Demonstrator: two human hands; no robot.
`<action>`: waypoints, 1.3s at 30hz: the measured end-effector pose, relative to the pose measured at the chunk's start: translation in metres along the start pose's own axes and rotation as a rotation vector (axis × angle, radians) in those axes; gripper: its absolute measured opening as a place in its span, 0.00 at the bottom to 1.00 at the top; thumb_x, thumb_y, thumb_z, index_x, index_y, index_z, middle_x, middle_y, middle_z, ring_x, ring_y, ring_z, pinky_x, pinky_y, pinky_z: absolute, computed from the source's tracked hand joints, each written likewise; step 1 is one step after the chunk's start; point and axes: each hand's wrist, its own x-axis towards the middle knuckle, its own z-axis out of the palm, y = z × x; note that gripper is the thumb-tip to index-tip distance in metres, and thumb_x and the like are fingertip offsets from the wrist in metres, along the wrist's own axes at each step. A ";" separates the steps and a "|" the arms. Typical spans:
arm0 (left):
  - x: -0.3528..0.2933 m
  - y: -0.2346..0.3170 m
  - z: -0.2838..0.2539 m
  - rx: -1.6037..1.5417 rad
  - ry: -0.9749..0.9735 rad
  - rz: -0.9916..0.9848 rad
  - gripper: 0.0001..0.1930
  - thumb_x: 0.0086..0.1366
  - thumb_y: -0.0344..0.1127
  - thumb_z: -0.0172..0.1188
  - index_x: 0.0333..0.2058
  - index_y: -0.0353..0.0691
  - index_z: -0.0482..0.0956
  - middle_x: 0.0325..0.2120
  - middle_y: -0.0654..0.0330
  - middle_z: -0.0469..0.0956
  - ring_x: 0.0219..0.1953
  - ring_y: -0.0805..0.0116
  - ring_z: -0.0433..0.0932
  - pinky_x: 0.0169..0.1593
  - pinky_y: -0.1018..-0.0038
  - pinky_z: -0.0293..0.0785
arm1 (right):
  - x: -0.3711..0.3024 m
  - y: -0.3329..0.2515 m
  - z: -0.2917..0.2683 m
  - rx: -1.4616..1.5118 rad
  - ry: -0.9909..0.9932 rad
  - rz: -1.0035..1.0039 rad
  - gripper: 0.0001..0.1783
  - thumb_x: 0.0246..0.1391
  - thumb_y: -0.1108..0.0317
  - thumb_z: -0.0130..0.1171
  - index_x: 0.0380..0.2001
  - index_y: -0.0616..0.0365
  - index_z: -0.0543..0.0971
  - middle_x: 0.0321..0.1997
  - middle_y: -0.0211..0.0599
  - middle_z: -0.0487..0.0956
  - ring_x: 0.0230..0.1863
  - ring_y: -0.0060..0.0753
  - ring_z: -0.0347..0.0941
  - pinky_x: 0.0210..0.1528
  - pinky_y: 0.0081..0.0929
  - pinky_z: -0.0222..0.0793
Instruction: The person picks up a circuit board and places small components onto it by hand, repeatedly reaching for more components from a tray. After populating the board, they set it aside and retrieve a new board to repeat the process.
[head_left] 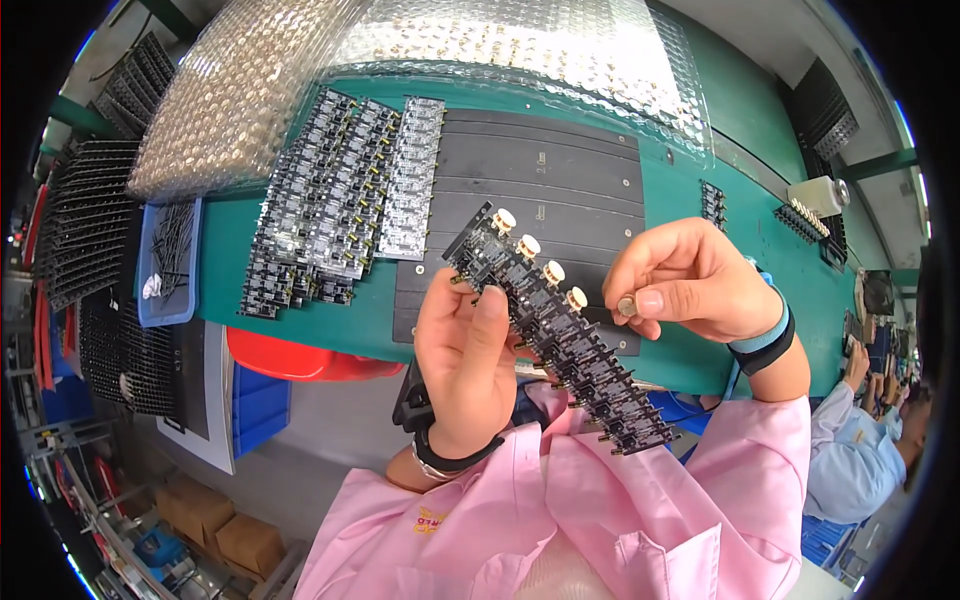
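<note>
My left hand (462,365) grips a long black circuit board strip (575,350) near its upper left end, thumb on the face and fingers behind. The strip slants down to the right, held above the bench's front edge. Along its upper edge stand several small round white-topped parts (529,246), all near the held end; the lower part of that edge has none. To the right of the strip and apart from it, my right hand (705,285) pinches a small round metallic-looking part (627,305) between thumb and fingers. Its exact kind is too small to tell.
A black ribbed plate (540,170) lies on the green bench (225,250), beside stacked circuit board strips (320,190). Bubble wrap (240,90) covers the back. At left is a blue tray (165,310) with dark wires; at right, a row of white-topped parts (800,222) and a co-worker's sleeve (850,465).
</note>
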 end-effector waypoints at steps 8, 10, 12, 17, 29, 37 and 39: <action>0.000 0.003 0.008 -0.004 0.084 -0.019 0.08 0.62 0.30 0.45 0.38 0.33 0.62 0.32 0.56 0.72 0.31 0.75 0.73 0.31 0.79 0.72 | -0.001 0.004 0.006 -0.014 -0.026 0.063 0.10 0.46 0.70 0.56 0.26 0.69 0.74 0.25 0.39 0.75 0.22 0.21 0.68 0.24 0.16 0.64; -0.001 0.003 0.008 -0.008 0.072 -0.035 0.09 0.62 0.30 0.45 0.38 0.33 0.62 0.32 0.57 0.72 0.31 0.75 0.73 0.31 0.80 0.72 | -0.001 0.004 0.006 -0.054 -0.013 0.061 0.10 0.47 0.69 0.56 0.26 0.68 0.75 0.24 0.38 0.75 0.22 0.21 0.68 0.23 0.15 0.64; -0.002 0.003 0.007 -0.016 0.049 -0.070 0.09 0.62 0.31 0.45 0.38 0.33 0.62 0.33 0.57 0.72 0.30 0.75 0.74 0.30 0.81 0.72 | -0.001 0.005 0.006 -0.076 -0.006 0.060 0.10 0.47 0.69 0.56 0.26 0.68 0.75 0.24 0.38 0.75 0.22 0.20 0.68 0.23 0.15 0.64; -0.002 0.001 0.006 0.024 0.052 -0.065 0.09 0.62 0.31 0.45 0.38 0.33 0.62 0.32 0.57 0.73 0.30 0.76 0.74 0.30 0.82 0.72 | -0.001 0.004 0.006 -0.078 0.008 0.049 0.10 0.46 0.69 0.57 0.26 0.68 0.75 0.24 0.37 0.75 0.22 0.20 0.68 0.24 0.15 0.64; -0.003 0.002 0.010 0.026 0.076 -0.082 0.09 0.62 0.31 0.46 0.38 0.33 0.63 0.32 0.58 0.73 0.31 0.78 0.73 0.32 0.83 0.70 | 0.000 0.000 0.008 -0.198 0.043 0.055 0.08 0.45 0.72 0.58 0.26 0.68 0.75 0.25 0.35 0.75 0.24 0.19 0.68 0.26 0.14 0.64; -0.002 0.001 0.008 0.089 0.074 -0.059 0.08 0.62 0.29 0.46 0.39 0.32 0.63 0.32 0.59 0.73 0.31 0.80 0.72 0.33 0.85 0.68 | -0.003 -0.004 0.012 -0.290 0.081 0.020 0.06 0.43 0.76 0.59 0.26 0.68 0.75 0.27 0.35 0.74 0.27 0.20 0.69 0.30 0.15 0.66; -0.002 0.000 0.005 0.092 0.055 -0.082 0.09 0.62 0.29 0.46 0.39 0.32 0.63 0.32 0.59 0.73 0.31 0.80 0.72 0.32 0.84 0.69 | -0.003 -0.006 0.014 -0.276 0.078 -0.007 0.07 0.42 0.76 0.60 0.26 0.68 0.75 0.27 0.36 0.74 0.28 0.20 0.69 0.32 0.16 0.66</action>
